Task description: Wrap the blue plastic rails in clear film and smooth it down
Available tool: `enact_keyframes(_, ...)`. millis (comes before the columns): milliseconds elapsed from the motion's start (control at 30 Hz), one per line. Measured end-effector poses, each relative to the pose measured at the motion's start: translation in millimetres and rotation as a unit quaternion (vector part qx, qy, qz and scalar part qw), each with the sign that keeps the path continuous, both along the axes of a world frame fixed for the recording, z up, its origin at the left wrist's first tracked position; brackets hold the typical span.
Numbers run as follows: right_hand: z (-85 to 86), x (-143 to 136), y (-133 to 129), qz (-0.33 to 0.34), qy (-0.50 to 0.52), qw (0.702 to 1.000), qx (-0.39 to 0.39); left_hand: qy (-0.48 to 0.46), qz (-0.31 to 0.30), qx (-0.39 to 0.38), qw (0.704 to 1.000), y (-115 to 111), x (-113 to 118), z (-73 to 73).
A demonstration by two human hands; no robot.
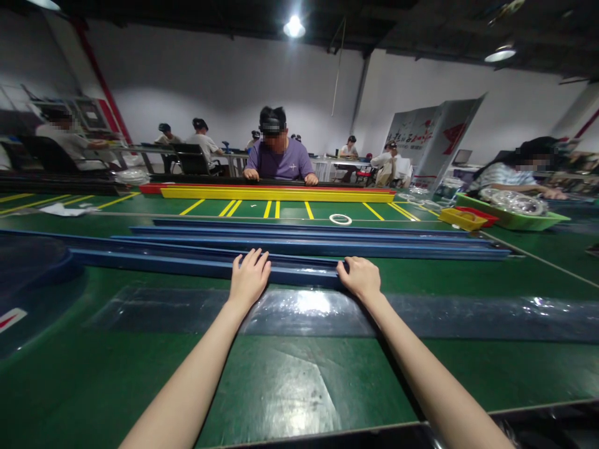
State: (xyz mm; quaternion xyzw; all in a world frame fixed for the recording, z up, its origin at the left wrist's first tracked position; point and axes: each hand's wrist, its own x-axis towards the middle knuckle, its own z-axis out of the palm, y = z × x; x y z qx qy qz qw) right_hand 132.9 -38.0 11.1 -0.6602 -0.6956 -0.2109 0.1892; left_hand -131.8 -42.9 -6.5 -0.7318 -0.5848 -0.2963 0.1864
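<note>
Left hand [249, 279]: fingers [255, 257] extended and lying flat over the top of the nearest blue rail [187, 265], close together, not curled round it. Right hand [360, 277]: fingers bent over the rail's right end, knuckles up; tips hidden behind the rail edge, so a closed grip cannot be confirmed, though the hand looks hooked on the end.

The rail lies lengthwise across the green surface [281, 374], nearest of several blue rails [327, 240] lying side by side beyond it. Just in front of the hands, a clear plastic sleeve [309, 308] lies flat along the surface, glossy under the lamp.

Judgement: both hands are on the near rail, steadying or taking hold of its end. The next move would call for a firmer hold from the left hand and keeping the long rail level and clear of its neighbours.

Beyond: a tape ring [340, 219], a yellow rail [276, 194], a person in purple [279, 161] seated opposite.
</note>
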Motion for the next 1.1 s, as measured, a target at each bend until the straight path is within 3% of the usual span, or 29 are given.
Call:
enact_keyframes(133,-1.3,2.8,-1.6,0.019,0.018,1.000,0.002,0.000,-0.021,0.029,0.999,-7.5,-0.3,10.9)
enact_keyframes(233,2.3,6.5,-6.4,0.078,0.023,0.997,0.002,0.010,-0.024,0.025,0.999,-16.9,1.3,27.6)
enact_keyframes(400,17.3,7.0,-23.1,0.186,0.070,0.979,0.044,0.067,-0.070,-0.109,0.989,-33.8,7.9,48.5)
enact_keyframes(500,24.9,0.9,-33.6,0.221,0.091,0.971,-0.010,0.100,-0.115,-0.167,0.974,-40.0,12.4,49.7)
enact_keyframes(633,27.7,-11.6,-42.8,0.268,0.024,0.956,-0.119,0.111,-0.160,-0.210,0.958,-41.1,14.4,46.1)
enact_keyframes(800,26.6,-19.5,-46.4,0.278,-0.031,0.939,-0.198,0.095,-0.159,-0.267,0.946,-36.6,6.8,41.5)
enact_keyframes(1100,29.9,-17.1,-48.3,0.280,-0.019,0.930,-0.238,0.055,-0.164,-0.324,0.930,-34.9,1.0,40.3)
